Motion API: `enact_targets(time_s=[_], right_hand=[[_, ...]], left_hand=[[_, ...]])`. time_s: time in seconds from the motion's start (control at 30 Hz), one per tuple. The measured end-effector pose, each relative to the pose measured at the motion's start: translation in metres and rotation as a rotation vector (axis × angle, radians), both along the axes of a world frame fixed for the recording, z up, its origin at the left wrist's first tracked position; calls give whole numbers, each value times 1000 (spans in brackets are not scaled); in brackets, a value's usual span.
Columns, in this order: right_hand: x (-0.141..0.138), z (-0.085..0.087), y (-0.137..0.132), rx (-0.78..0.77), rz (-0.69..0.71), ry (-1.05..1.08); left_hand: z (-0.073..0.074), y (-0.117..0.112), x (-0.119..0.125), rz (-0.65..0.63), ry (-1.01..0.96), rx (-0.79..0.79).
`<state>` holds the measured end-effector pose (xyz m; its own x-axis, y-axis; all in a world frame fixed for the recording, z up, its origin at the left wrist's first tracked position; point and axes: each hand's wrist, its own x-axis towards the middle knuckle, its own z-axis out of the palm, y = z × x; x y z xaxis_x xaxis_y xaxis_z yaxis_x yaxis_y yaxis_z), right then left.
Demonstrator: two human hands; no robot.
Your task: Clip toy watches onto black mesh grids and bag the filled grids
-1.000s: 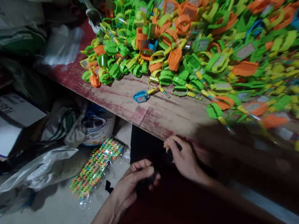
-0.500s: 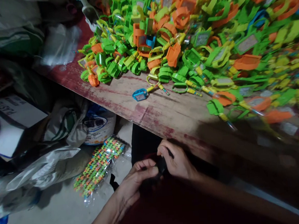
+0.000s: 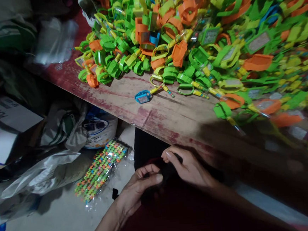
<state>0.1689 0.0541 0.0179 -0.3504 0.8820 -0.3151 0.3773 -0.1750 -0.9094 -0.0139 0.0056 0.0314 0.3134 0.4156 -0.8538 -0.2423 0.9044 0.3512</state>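
Both my hands are low, just below the near edge of a worn wooden table (image 3: 170, 117). My left hand (image 3: 138, 191) has its fingers curled and pinched on something dark that I cannot make out. My right hand (image 3: 187, 166) is beside it, fingers bent and pinched toward the same dark thing, close to a black panel (image 3: 146, 150) under the table edge. On the table lies a big heap of green, orange and yellow plastic toy watches (image 3: 203, 37). A single blue toy watch (image 3: 142, 96) lies apart from the heap.
On the floor at the left are a clear bag of small coloured pieces (image 3: 101, 169), crumpled plastic sacks (image 3: 41, 174), a white tub (image 3: 99, 128) and a cardboard box (image 3: 7, 123). More plastic bags (image 3: 54, 41) sit at the table's far left end.
My right hand's fingers curled into a fist half a second ago and have now stretched a little again. My left hand stayed pinched in place. The view shifted slightly.
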Motion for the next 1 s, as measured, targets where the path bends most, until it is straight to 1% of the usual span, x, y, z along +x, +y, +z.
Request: enact_targets(time_s=[0.07,0.13,0.2,0.27,0.33,0.4,0.5,0.57,0.63,0.73,0.83,0.9,1.0], right_hand=[[4,5,3,14,49,-49],[5,9,8,26,130,-104],[5,13,12,61,216,-143],[4,16,17,134,285,-199],[5,19,25,241,367,-274],[7,21,36,326,451,-367],[12,20,54,367,542,-461],[15,16,65,306,601,-399],[16,10,74,196,648,-282],[19,2,82,-13,649,-83],[28,1,84,-182,648,64],[37,6,81,-225,653,60],[46,18,73,-182,655,-104]], left_hand=[[2,4,4,-39,56,-12],[3,8,9,-103,135,-15],[4,13,15,-196,221,46],[5,18,20,-264,279,158],[5,20,24,-287,287,241],[6,22,26,-301,271,269],[7,23,30,-311,290,283],[6,23,32,-293,297,274],[4,23,32,-239,289,229],[0,21,31,-157,262,149],[-2,20,28,-161,203,81],[-2,19,26,-179,165,58],[0,19,27,-167,140,78]])
